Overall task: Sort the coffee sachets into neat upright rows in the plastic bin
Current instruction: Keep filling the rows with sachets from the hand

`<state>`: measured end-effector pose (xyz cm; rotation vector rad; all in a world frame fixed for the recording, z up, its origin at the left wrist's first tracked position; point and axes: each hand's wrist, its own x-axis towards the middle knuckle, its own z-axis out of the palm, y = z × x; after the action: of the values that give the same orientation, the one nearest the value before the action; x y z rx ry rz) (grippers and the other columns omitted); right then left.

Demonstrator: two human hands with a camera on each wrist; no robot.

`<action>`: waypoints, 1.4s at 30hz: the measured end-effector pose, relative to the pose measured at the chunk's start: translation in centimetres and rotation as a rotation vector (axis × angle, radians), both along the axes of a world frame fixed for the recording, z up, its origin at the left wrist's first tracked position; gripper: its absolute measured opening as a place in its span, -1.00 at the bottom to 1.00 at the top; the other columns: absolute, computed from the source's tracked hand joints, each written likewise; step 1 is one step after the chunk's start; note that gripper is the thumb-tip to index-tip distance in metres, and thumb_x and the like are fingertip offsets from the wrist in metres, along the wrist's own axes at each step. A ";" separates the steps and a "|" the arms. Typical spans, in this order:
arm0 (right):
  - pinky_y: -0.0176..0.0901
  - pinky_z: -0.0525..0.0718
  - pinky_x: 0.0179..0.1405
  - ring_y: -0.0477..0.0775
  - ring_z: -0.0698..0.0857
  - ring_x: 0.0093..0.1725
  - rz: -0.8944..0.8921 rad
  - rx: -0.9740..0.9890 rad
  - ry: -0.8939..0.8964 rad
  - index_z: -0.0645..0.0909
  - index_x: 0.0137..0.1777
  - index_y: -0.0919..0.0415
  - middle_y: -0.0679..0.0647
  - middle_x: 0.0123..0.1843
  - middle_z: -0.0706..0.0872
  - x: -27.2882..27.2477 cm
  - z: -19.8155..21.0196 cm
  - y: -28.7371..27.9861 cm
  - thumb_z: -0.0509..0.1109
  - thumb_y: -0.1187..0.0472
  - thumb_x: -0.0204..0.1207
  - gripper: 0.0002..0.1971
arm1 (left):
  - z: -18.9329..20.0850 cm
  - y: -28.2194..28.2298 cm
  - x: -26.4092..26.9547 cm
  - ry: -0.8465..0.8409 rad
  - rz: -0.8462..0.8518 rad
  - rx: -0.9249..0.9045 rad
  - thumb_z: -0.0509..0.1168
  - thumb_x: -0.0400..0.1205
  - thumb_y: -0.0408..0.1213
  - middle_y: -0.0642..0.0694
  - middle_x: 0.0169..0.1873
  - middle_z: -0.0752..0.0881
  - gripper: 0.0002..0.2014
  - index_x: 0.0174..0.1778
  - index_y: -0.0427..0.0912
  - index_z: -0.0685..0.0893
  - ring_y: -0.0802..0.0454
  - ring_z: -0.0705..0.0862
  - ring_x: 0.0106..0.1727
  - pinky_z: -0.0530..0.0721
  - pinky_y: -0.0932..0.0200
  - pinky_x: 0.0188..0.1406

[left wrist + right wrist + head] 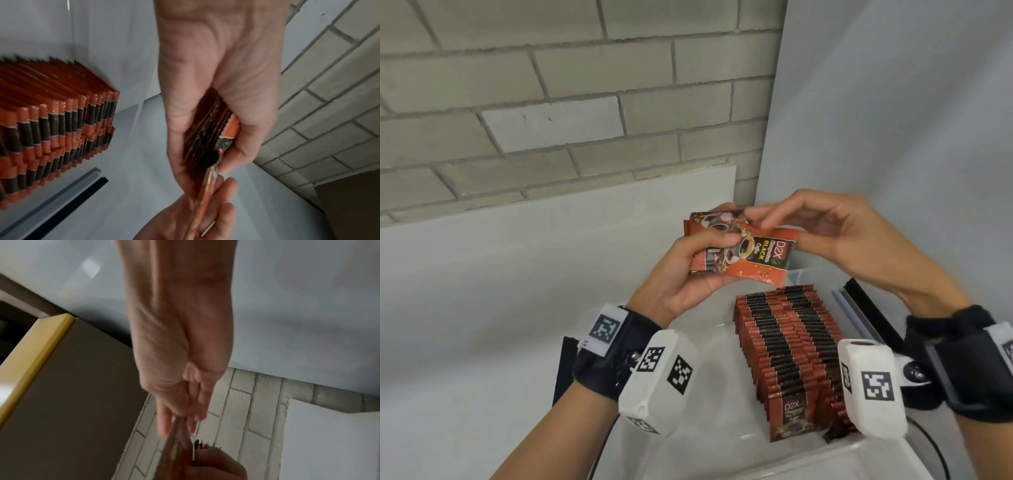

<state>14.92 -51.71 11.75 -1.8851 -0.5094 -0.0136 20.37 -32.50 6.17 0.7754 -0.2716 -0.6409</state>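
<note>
Rows (787,356) of sachets stood upright in the bin (722,442), nearest the camera. Above the bin, the left hand (688,270) gripped a stack (709,246) of sachets, thumb pressed on top. Right hand (835,236) pinched the top sachet (866,253) by its edge.

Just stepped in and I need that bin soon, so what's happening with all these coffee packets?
A person is sorting them. The left hand grips a small stack of sachets above the plastic bin, while the right hand pinches the top sachet at its end. Upright rows of sachets already stand along the bin's right side; its left side is bare.
</note>
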 end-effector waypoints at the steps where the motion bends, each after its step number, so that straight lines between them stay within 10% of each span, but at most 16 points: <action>1: -0.35 0.65 0.18 -0.13 0.69 0.29 -0.072 0.022 -0.012 0.64 0.12 0.24 -0.10 0.23 0.77 -0.4 -0.1 -0.4 0.26 0.61 0.53 -0.67 | 0.1 -0.1 0.0 -0.013 0.025 0.001 0.25 0.41 -0.50 -0.18 -0.13 0.80 -0.69 -0.24 -0.06 0.85 -0.06 0.79 -0.10 0.80 0.00 -0.16; 6: -0.28 0.75 0.02 0.08 0.81 0.04 -0.287 0.261 0.349 0.62 0.19 0.23 0.11 0.00 0.83 -3.6 -0.9 -0.6 0.38 -0.02 0.37 -0.55 | 0.0 -0.5 -0.3 -0.084 0.094 0.002 0.29 0.43 -0.48 -0.15 -0.08 0.81 -0.69 -0.20 0.01 0.84 -0.09 0.78 -0.01 0.75 -0.03 0.00; 14: -0.31 0.77 -0.23 0.06 0.83 -0.24 -0.394 0.385 0.404 0.66 0.02 0.36 0.22 -0.21 0.83 -5.2 -3.0 0.3 0.49 0.27 0.26 -0.68 | -0.3 -1.1 -0.8 -0.182 0.063 0.089 0.31 0.44 -0.55 -0.04 -0.10 0.78 -0.62 0.05 0.00 0.64 -0.08 0.76 0.03 0.77 -0.02 -0.07; 18: -0.36 0.72 -0.32 -0.05 0.74 -0.36 -0.446 0.217 0.329 0.70 0.00 0.36 0.14 -0.30 0.81 -6.1 -3.4 -1.3 0.50 0.27 0.32 -0.73 | -0.5 -1.3 -1.0 -0.160 0.041 0.138 0.37 0.48 -0.43 -0.07 -0.17 0.80 -0.79 -0.17 -0.02 0.82 -0.03 0.79 -0.06 0.77 -0.08 0.01; 28: -0.47 0.55 -0.32 -0.25 0.69 -0.25 -0.110 -0.616 0.238 0.79 -0.20 -0.19 -0.38 -0.30 0.74 -9.9 -6.3 -2.0 0.59 0.08 0.36 -0.90 | -0.3 -1.3 -1.1 0.002 0.071 0.142 0.15 0.64 -0.42 -0.17 -0.20 0.79 -0.82 0.10 -0.32 0.59 -0.05 0.77 -0.19 0.78 -0.01 -0.08; 42: -0.50 0.42 -0.07 -0.35 0.47 0.02 -0.034 -0.772 0.175 0.62 -0.20 -0.17 -0.30 -0.21 0.61 -9.4 -8.5 -1.0 0.55 0.09 0.45 -0.84 | -0.8 -1.2 -0.9 -0.058 0.077 0.216 0.21 0.61 -0.45 -0.08 -0.15 0.81 -0.71 0.12 0.00 0.64 -0.01 0.80 -0.12 0.77 0.01 -0.10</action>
<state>5.49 -52.76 3.29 -2.6146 -0.3860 0.3695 19.44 -33.66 5.37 1.0084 -0.2264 -0.5810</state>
